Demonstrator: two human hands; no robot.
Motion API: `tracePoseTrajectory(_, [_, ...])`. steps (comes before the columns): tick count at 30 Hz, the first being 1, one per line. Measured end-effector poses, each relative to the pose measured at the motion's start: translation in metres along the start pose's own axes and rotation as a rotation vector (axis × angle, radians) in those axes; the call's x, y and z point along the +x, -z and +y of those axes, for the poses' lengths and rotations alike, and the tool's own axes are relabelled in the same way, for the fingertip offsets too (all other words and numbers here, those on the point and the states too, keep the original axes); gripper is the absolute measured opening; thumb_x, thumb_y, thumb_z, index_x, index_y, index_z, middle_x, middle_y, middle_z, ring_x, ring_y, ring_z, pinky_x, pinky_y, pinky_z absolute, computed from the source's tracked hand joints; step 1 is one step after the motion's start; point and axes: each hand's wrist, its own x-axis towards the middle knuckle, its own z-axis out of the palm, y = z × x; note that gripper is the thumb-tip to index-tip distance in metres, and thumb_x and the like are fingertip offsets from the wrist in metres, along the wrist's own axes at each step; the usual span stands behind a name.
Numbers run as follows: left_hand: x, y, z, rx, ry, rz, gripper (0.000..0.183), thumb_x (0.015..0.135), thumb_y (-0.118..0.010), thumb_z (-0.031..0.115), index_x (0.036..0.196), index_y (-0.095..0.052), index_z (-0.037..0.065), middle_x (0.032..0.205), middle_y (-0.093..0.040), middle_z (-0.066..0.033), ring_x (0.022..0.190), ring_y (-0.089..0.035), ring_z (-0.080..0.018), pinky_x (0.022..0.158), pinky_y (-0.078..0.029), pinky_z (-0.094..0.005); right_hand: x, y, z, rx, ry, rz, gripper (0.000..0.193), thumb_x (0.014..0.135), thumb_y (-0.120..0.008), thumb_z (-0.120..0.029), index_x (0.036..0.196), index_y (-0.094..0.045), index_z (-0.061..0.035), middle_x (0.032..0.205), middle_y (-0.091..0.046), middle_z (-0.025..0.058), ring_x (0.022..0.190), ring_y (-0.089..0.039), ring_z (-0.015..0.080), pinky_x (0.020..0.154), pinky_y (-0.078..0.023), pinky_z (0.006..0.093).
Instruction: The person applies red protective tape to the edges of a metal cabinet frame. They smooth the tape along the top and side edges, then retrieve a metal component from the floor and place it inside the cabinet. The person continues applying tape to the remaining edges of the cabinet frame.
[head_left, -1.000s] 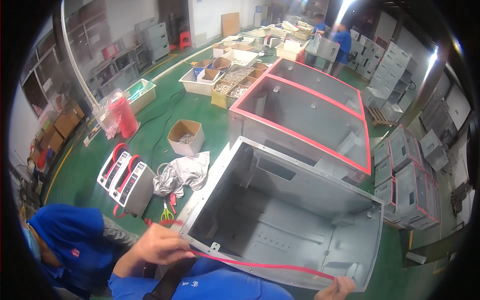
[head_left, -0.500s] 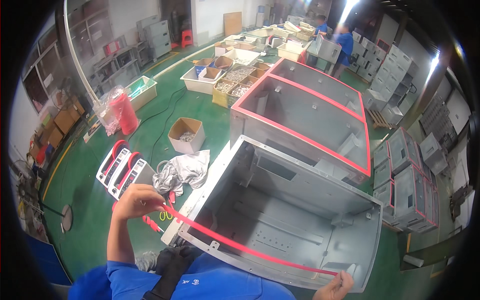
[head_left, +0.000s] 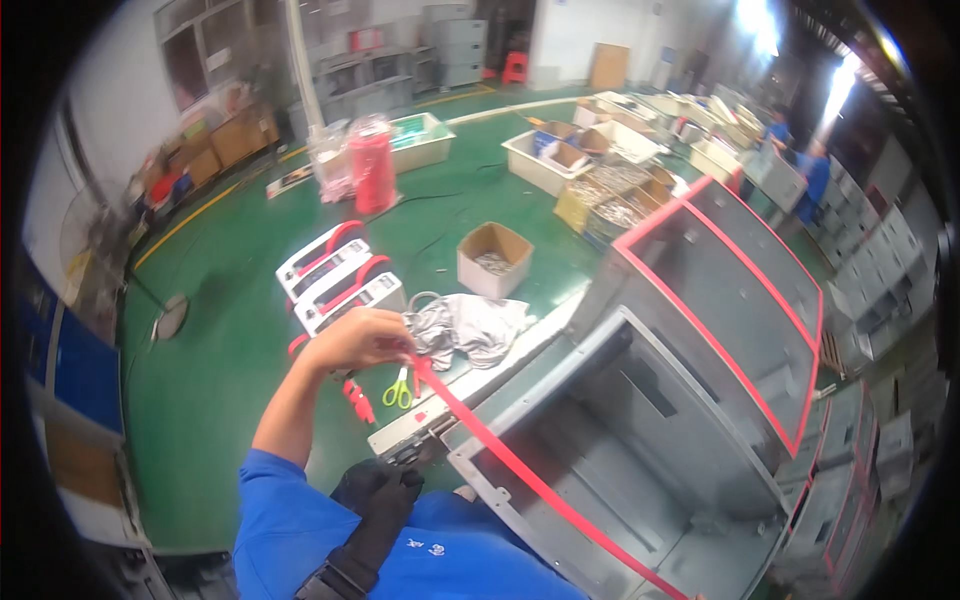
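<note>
My left hand [head_left: 365, 338] is raised left of the open metal box, its fingers pinched on one end of a flat red strip [head_left: 530, 477]. From there the strip runs taut down to the right, across the near side of the grey metal box [head_left: 700, 450], and leaves the picture at the lower edge. My right hand is out of the picture there. Just below my left hand, scissors with yellow-green handles [head_left: 399, 390] and a red-handled tool [head_left: 357, 400] lie near the bench edge. A crumpled grey cloth [head_left: 490, 325] lies beyond the hand.
Behind the box stands another cabinet with red-edged openings [head_left: 715, 320]. Two white machines with red handles [head_left: 345, 280], a cardboard box of small parts [head_left: 482, 275] and a wrapped red roll [head_left: 372, 170] stand further off. Two people in blue [head_left: 813, 180] work at the far right.
My view has turned left, so the box and bench sit further right. My right hand, which pinched the strip's other end, has dropped out of the picture. My left hand still holds its end.
</note>
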Motion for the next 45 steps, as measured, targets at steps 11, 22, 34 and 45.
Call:
tracePoseTrajectory(11, [0.024, -0.004, -0.028, -0.284, -0.066, 0.139, 0.012, 0.075, -0.064, 0.007, 0.085, -0.062, 0.001, 0.082, -0.06, -0.0072, 0.075, -0.056, -0.0175, 0.066, -0.043, -0.0279, -0.004, -0.004, 0.004, -0.134, 0.132, 0.043, 0.012, 0.079, -0.062, -0.006, 0.089, -0.063, 0.0018, 0.084, -0.062, 0.0146, 0.075, -0.059, 0.0256, 0.069, -0.048, 0.0312])
tracePoseTrajectory(22, [0.04, -0.029, -0.068, -0.511, 0.077, 0.323, 0.008, 0.085, -0.052, 0.005, 0.091, -0.054, 0.001, 0.085, -0.052, -0.0024, 0.073, -0.05, -0.0094, 0.067, -0.04, -0.0192, -0.01, -0.011, 0.015, 0.337, -0.325, 0.077, 0.012, 0.078, -0.055, 0.008, 0.089, -0.06, 0.0049, 0.089, -0.058, 0.01, 0.08, -0.055, 0.0139, 0.068, -0.048, 0.0236])
tracePoseTrajectory(34, [0.031, -0.056, -0.009, -0.991, 0.036, 0.117, 0.01, 0.086, -0.054, 0.007, 0.094, -0.051, 0.004, 0.069, -0.048, 0.0006, 0.058, -0.043, -0.0047, 0.05, -0.034, -0.0171, 0.009, 0.084, 0.098, 0.802, -0.527, 0.009, 0.011, 0.08, -0.061, -0.004, 0.086, -0.055, 0.0016, 0.101, -0.055, 0.0129, 0.074, -0.056, 0.0127, 0.074, -0.045, 0.0255])
tracePoseTrajectory(45, [-0.009, -0.088, 0.059, -0.863, 0.12, 0.212, 0.006, 0.087, -0.053, 0.01, 0.086, -0.053, 0.004, 0.069, -0.051, 0.002, 0.055, -0.042, -0.0021, 0.044, -0.028, -0.0146, 0.03, 0.123, 0.166, 0.71, -0.69, -0.335, 0.014, 0.079, -0.063, -0.012, 0.086, -0.057, -0.0012, 0.074, -0.06, 0.0054, 0.063, -0.056, 0.0107, 0.057, -0.046, 0.0222])
